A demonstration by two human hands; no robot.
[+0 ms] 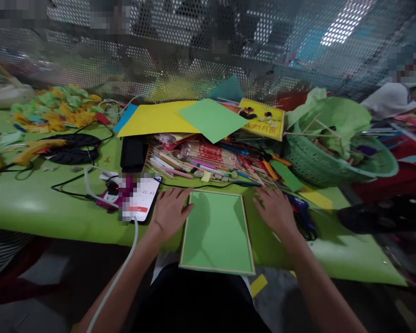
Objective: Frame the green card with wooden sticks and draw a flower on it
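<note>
A green sheet [217,231] with a thin pale wooden border lies in front of me, its near edge reaching past the table's front. My left hand [171,210] rests by its upper left corner, fingers stretched out and the thumb at the border; whether it touches cannot be made out. On the other side, my right hand [274,209] lies on the table, fingers apart and holding nothing, a little away from the border. Beside my left hand is a phone [142,199] with a lit screen. A blue glue gun [301,210] lies partly behind my right hand.
Wooden sticks and pens [201,159] are heaped beyond the sheet, below yellow card [156,120] and green paper [211,119]. A green basket [315,162] stands right. Left are a yellow glue gun [34,150], a purple power socket [119,194] and a white cable [130,252] crossing my left arm.
</note>
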